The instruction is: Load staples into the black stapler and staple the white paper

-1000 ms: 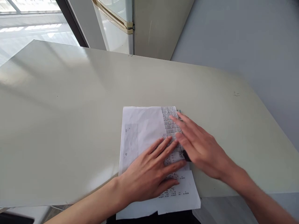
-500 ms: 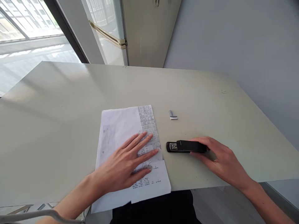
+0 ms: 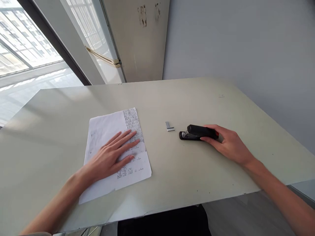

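My left hand (image 3: 112, 155) lies flat with fingers spread on a stack of printed papers (image 3: 105, 126). The sheets have a folded or overlapping strip of dense print along their right side. On the right, my right hand (image 3: 226, 141) grips the rear end of a black stapler (image 3: 200, 131), thumb on the near side and fingers on the far side. The stapler rests on the table, its front end pointing left toward the papers and apart from them. Between the papers and the stapler lie two small strips of silver staples (image 3: 169, 126).
The pale table (image 3: 172, 193) has its near edge just in front of my dark-clothed lap (image 3: 164, 223). Beyond its far edge stands a fridge (image 3: 142, 46). A grey wall (image 3: 233, 39) runs along the right, and a barred window (image 3: 24, 42) is at the far left.
The papers have shifted left and away from the table's near edge, under my left hand. My right hand and the stapler have moved farther from the papers. The view has tilted and turned.
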A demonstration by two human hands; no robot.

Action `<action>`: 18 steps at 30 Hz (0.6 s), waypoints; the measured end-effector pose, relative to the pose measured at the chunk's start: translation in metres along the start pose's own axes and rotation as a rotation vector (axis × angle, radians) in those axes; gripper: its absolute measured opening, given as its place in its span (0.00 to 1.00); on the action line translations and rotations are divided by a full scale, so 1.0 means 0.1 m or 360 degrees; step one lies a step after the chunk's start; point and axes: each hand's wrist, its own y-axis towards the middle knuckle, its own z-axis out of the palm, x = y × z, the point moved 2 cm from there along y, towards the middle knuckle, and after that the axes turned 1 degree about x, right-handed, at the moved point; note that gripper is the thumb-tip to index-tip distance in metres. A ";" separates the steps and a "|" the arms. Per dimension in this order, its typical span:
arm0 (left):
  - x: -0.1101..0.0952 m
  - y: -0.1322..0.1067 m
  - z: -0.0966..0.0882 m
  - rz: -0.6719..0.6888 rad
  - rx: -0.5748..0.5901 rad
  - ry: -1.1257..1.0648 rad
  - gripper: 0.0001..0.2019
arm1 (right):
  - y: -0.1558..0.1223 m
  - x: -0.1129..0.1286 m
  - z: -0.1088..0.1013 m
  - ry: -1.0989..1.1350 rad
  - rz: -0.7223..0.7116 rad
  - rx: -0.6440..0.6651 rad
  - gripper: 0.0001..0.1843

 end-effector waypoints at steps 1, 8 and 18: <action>0.04 0.04 -0.02 -0.0010 -0.0001 -0.0006 0.28 | 0.09 -0.03 0.00 0.0012 -0.0009 -0.0013 0.25; 0.07 0.34 -0.05 -0.0055 -0.0013 0.0003 0.26 | 0.42 -0.12 0.08 0.0313 0.0055 -0.0080 0.26; -0.42 -0.85 -0.12 -0.0236 0.0044 0.0241 0.57 | 0.39 -0.12 0.13 0.0311 -0.0002 -0.0171 0.21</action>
